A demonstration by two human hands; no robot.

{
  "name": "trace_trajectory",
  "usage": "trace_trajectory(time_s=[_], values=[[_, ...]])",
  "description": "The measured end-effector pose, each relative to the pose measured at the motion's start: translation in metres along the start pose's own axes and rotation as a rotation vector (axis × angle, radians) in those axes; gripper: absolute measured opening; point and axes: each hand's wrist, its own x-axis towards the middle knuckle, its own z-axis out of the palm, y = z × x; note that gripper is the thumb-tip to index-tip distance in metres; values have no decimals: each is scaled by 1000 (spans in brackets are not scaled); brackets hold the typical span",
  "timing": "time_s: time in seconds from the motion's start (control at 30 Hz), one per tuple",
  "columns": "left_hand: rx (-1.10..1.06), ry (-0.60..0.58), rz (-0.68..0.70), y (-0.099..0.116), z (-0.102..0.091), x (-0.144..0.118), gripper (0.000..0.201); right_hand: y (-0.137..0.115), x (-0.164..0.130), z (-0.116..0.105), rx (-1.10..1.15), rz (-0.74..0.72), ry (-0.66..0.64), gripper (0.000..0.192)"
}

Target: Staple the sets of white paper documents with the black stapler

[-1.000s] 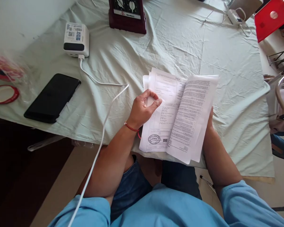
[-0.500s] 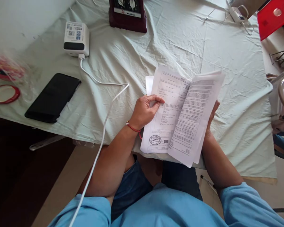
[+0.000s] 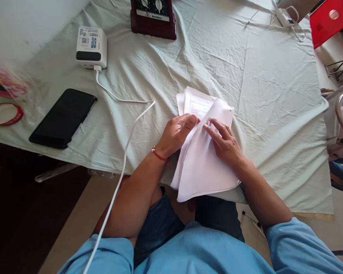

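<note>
A sheaf of printed papers (image 3: 208, 163) lies at the table's near edge, its lower end jutting over it. A blank white side faces up, with a printed sheet partly visible at the upper left. My left hand (image 3: 177, 133), with a red string bracelet at the wrist, is closed at the left edge of the papers, thumb close to the fingers. My right hand (image 3: 225, 144) lies on the blank page with fingers spread out flat. Both hands' fingertips are close together near the page's upper left.
Left on the cloth-covered table (image 3: 274, 125) are a black phone (image 3: 64, 118), a red-rimmed tape roll (image 3: 5, 114) and a plastic bag (image 3: 14, 85). A white power block (image 3: 91, 47) feeds a white cable (image 3: 125, 152) across my left arm. A maroon device (image 3: 153, 23) stands behind.
The right-hand pages have turned over leftward, covering most of the stamped printed page. My right hand has moved from behind the right edge onto the top. My left hand stays nearly in place.
</note>
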Motion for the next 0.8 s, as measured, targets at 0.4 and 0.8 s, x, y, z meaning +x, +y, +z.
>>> trace_trajectory(time_s=[0.4, 0.8], values=[[250, -174, 27, 3, -20, -3, 75, 6, -5, 3, 4, 83, -45, 72], [-26, 7, -116, -2, -25, -4, 48, 5, -1, -1, 96, 111, 30, 71]])
